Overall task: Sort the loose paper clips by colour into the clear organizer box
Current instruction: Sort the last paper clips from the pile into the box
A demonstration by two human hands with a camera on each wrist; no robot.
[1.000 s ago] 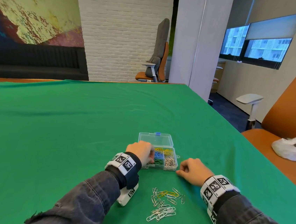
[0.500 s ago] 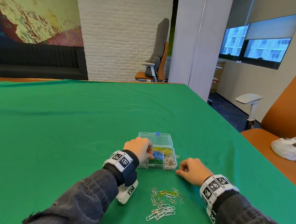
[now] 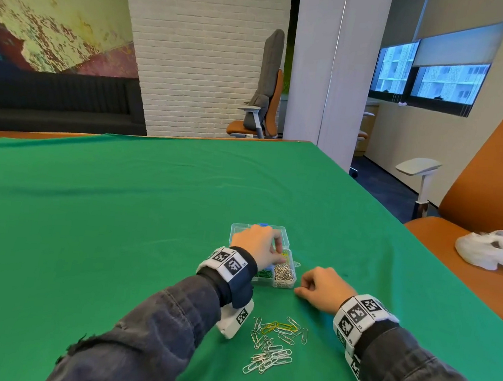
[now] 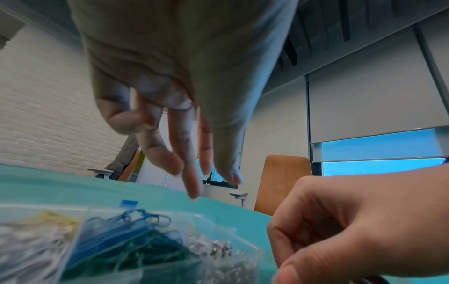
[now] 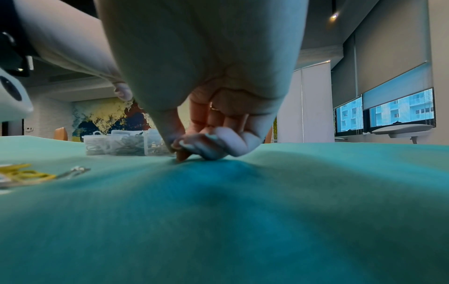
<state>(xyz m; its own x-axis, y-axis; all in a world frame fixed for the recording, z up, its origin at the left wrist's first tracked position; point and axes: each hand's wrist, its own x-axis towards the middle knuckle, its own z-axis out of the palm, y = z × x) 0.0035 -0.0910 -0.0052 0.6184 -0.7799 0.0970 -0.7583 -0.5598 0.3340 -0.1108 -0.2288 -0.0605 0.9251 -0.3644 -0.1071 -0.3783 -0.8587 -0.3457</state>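
the clear organizer box (image 3: 284, 282) stands on the green desk (image 3: 116, 222), lid open, with yellow, blue, green and silver clips in separate compartments. half a second ago the left hand (image 3: 258, 247) was at the box's near left side; now it has moved over the box, fingers extended and loose, and i see nothing in them. i judge a clip was just dropped. the right hand (image 3: 322, 287) stays just right of the box, fingers curled on the cloth; whether it pinches something i cannot tell. the loose paper clips (image 3: 274, 344), mostly silver with a few yellow, lie nearer to the person than the box, still unsorted.
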